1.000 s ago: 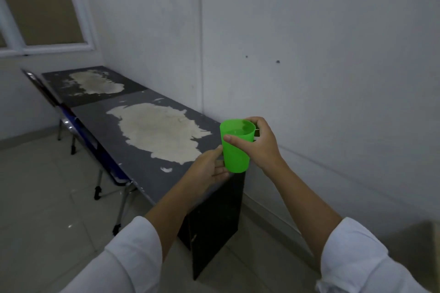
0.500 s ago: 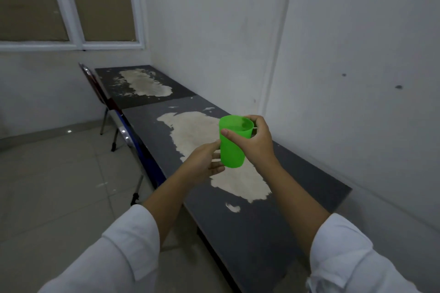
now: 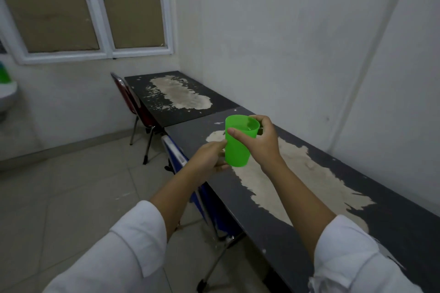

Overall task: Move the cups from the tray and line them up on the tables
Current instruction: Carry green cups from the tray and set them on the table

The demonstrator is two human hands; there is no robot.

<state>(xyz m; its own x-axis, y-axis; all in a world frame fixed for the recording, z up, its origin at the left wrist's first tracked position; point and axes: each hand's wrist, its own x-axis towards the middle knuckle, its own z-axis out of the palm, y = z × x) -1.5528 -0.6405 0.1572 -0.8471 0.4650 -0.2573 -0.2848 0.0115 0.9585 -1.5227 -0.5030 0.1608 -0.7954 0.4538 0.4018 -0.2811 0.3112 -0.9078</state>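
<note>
Dim, flat, greyish light with soft shadows; straight wall lines bow near the edges (wide-angle distortion), with slight blur.

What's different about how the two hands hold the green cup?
The right hand grips the green cup up near its rim; the left hand holds it lower, by the base. The right hand is on the cup's wall side; the left hand is on its floor side. Both touch the same upright cup, and both arms wear white sleeves.

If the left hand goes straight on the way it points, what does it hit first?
The green cup gripped by the right hand; the left hand seems to touch its lower side now.
</note>
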